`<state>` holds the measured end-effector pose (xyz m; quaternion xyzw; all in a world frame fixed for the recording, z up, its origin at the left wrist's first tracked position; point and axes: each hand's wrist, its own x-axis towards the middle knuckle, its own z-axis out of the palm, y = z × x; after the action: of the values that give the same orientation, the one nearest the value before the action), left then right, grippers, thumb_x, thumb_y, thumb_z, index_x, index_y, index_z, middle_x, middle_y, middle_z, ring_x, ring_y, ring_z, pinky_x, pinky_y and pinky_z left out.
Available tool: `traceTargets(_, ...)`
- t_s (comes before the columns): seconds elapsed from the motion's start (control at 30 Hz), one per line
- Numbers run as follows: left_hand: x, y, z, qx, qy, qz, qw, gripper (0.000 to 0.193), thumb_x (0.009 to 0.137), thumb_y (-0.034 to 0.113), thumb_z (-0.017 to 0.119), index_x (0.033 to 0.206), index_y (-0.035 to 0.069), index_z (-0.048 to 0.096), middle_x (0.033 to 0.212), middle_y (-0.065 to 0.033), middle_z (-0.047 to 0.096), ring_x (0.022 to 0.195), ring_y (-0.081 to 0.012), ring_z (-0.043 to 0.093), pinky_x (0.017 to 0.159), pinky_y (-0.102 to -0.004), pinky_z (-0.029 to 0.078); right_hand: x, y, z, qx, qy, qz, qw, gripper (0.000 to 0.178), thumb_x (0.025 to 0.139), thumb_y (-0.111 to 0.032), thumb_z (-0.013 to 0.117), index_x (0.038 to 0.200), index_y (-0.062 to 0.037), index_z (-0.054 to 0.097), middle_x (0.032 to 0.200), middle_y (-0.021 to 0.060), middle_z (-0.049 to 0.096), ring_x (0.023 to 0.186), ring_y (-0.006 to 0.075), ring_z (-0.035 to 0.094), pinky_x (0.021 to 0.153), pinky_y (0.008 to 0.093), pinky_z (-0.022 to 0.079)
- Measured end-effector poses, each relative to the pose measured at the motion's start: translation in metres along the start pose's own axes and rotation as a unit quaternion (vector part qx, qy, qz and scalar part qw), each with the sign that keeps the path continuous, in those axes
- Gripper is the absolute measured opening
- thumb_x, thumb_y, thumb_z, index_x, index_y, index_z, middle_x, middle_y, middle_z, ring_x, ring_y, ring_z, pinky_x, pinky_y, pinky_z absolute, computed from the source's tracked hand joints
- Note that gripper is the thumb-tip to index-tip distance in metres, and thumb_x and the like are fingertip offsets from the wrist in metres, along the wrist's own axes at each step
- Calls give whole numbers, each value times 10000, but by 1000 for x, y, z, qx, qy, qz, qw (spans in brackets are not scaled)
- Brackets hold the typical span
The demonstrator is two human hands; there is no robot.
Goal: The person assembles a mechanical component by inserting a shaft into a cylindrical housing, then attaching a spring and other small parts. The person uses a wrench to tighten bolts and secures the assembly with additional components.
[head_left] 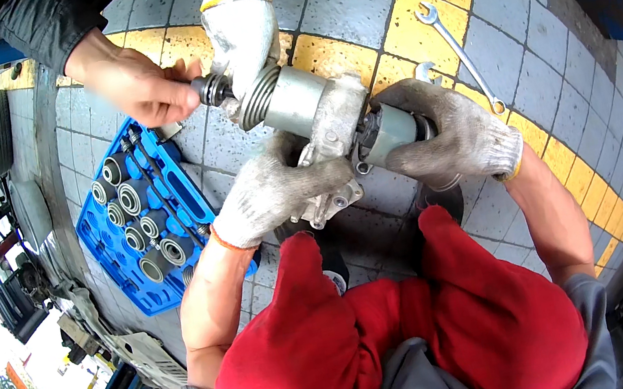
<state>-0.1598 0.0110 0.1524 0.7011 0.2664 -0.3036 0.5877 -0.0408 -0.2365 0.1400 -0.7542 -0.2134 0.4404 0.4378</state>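
Note:
My left hand (pixel 277 188), in a soiled white knit glove, is closed around a cast metal knuckle (pixel 331 121). My right hand (pixel 453 129), gloved alike, wraps round a grey-green press sleeve (pixel 392 134) against the knuckle's right side. On the other side a larger steel press sleeve (pixel 298 102) meets the knuckle, with a ridged ring (pixel 261 97) at its outer end. A co-worker's gloved hand (pixel 244 37) rests by that ring. The co-worker's bare hand (pixel 140 83), slightly blurred, grips a dark threaded fitting (pixel 212 90) in line with the sleeves.
A blue tool case (pixel 111 253) holding several press sleeves and long screws lies on the tiled floor at left. A combination wrench (pixel 461 54) lies at right across a yellow stripe; another wrench's end (pixel 425 72) shows beside my right glove. A tire (pixel 0 131) stands far left.

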Motion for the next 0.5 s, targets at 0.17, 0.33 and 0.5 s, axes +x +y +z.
traceTargets(0.17,2,3,7,-5,4,10,1000,811,785,328,890,1404,-61,540,1209,-141,712,1077,-197,681,943,-354,549,-1,2,-1,46,-6,30,998,693,776,-221,857,1383,5,611,1151,153,740,1024,185,698,890,339,574)
traceTargets(0.33,4,-4,6,-32,-4,-1,999,802,802,329,898,1402,-60,536,1217,-137,707,1083,-194,679,948,-350,548,4,11,0,112,-38,2,993,685,801,-184,844,1406,11,590,1245,159,710,1140,204,667,994,355,541)
traceTargets(0.5,9,-17,4,-64,-7,-30,998,706,867,287,845,1388,-85,548,1201,-138,712,1066,-184,680,931,-330,548,6,23,-3,157,-71,7,985,699,838,-253,825,1418,42,568,1317,189,668,1218,253,629,1062,370,495)
